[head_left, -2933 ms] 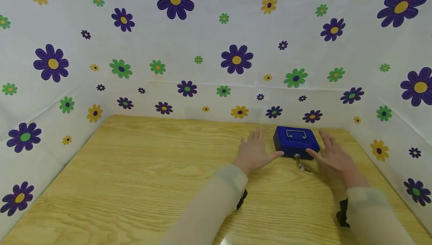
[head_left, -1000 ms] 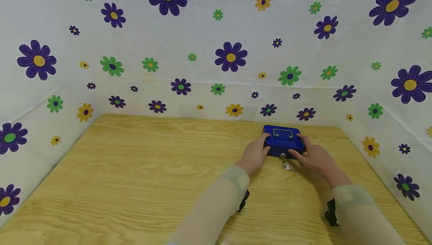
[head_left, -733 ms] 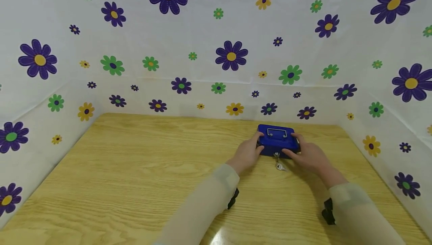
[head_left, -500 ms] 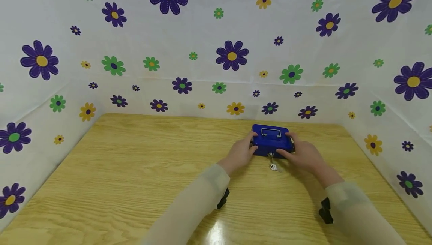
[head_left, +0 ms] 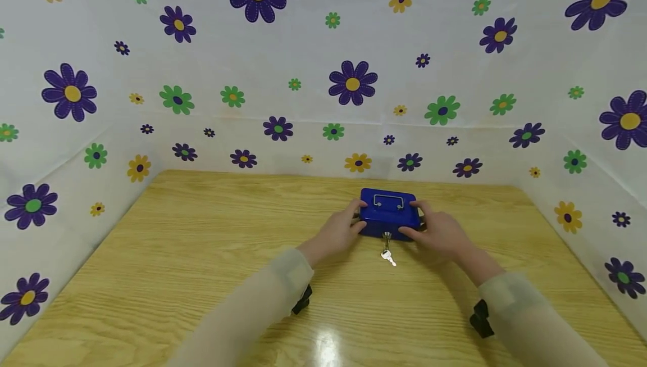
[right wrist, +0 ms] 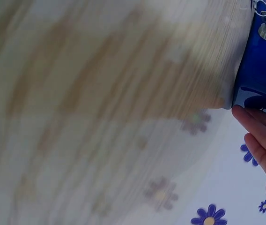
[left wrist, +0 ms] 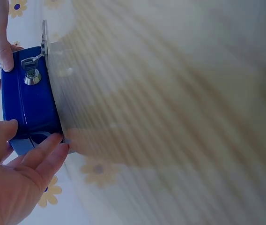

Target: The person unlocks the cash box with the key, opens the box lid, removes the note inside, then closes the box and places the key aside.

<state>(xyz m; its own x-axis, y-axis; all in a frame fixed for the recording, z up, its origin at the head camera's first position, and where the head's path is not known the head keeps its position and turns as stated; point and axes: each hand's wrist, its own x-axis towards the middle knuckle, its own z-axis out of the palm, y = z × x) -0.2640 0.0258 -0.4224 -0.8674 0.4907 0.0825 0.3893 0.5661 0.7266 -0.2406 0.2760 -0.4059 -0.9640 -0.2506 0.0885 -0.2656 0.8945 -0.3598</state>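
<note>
A blue metal cash box [head_left: 386, 222] with a wire handle on its lid is held from both ends, its lid down and its bottom close over the wooden table. My left hand [head_left: 335, 233] grips the left end, thumb at the front corner. At the opposite end, my right hand [head_left: 445, 235] grips with its thumb on the front face. A small key [head_left: 388, 257] hangs on a ring from another key in the front lock [left wrist: 33, 77]. In the right wrist view, the fingertips [right wrist: 243, 115] lie against the box's end near its lower edge.
The wooden table [head_left: 217, 243] runs back to a white curtain [head_left: 303, 63] printed with purple, green and yellow flowers. Similar flowered sheets stand at the left and right sides. Light reflects off the tabletop at the front.
Both hands, first spread open beside the cash box, have taken hold of its ends. The box has moved left across the table, its keys hanging along with it.
</note>
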